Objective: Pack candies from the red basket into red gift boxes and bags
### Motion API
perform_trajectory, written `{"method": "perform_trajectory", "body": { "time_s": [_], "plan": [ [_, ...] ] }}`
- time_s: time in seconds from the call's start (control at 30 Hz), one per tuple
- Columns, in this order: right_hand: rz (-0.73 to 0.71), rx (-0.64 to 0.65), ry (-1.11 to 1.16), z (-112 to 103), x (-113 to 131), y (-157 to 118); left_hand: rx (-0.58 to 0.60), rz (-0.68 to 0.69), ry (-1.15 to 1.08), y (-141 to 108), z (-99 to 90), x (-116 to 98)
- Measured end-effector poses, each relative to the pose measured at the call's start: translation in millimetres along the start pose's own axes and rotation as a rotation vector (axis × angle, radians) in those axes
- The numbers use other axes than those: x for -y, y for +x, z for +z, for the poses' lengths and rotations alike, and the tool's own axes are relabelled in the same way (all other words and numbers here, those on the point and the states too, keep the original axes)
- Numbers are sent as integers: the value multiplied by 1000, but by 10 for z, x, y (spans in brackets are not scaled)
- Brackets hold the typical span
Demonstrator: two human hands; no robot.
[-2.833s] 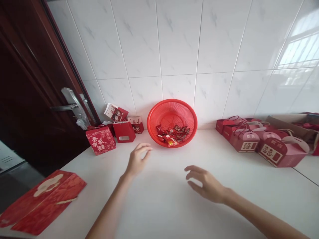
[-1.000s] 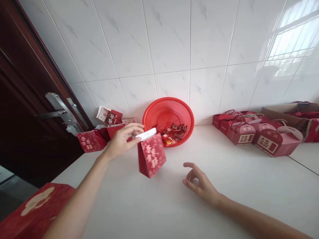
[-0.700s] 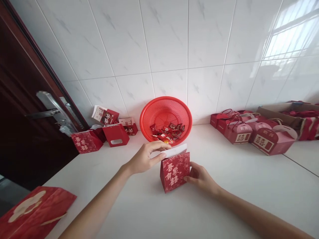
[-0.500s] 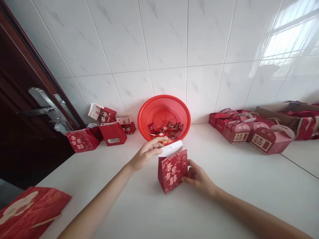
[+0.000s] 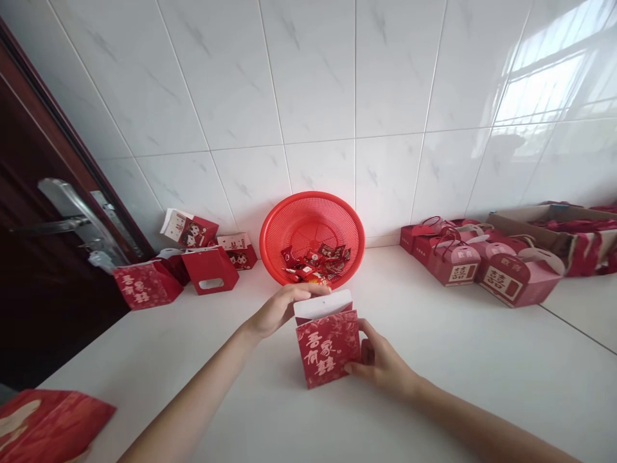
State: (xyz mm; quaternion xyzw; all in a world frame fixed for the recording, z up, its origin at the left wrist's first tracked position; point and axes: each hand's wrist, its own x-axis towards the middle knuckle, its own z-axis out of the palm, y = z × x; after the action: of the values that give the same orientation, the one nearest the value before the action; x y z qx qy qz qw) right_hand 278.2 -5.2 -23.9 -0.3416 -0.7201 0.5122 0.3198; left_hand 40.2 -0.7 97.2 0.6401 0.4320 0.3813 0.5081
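A red paper gift box (image 5: 328,350) with pale lettering on its front stands upright on the white table, its white-lined top flap raised. My right hand (image 5: 383,360) grips the box's right side, thumb on the front and fingers round behind. My left hand (image 5: 284,308) is at the upper left of the box, fingers stretched out behind the raised flap, holding nothing. Just beyond the box, a red plastic basket (image 5: 313,202) leans against the wall with small red wrapped packets (image 5: 321,260) in its lower part.
Several red boxes (image 5: 211,270) stand at the left near the door (image 5: 29,161). Pink and red handled boxes (image 5: 518,276) are grouped at the right, beside a cardboard box (image 5: 518,225) holding red items. A large red bag (image 5: 58,424) lies at the lower left.
The gift box has turned so that its lettered front faces me more squarely. My left hand has shifted behind the flap. The view has moved slightly.
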Motion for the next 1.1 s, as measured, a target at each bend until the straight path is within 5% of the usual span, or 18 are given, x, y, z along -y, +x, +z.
{"method": "perform_trajectory", "body": {
  "time_s": [0.1, 0.23, 0.37, 0.53, 0.8, 1.1],
  "plan": [
    [39, -7, 13, 28, 12, -2, -129, 66, 51, 164, -160, 30],
    [30, 5, 46, 42, 18, -2, -221, -16, 544, 474, -412, 78],
    [2, 21, 69, 48, 10, 2, -175, -241, 1023, 737, -562, 84],
    [-40, 27, 107, 77, -40, 14, -36, -437, 1142, 954, -557, 158],
    [-64, 43, 80, 96, -128, 76, -280, -226, 1144, 1170, -565, 549],
    [-52, 41, 20, 81, -119, 76, -606, 7, 1114, 1235, -778, 467]
  ]
}}
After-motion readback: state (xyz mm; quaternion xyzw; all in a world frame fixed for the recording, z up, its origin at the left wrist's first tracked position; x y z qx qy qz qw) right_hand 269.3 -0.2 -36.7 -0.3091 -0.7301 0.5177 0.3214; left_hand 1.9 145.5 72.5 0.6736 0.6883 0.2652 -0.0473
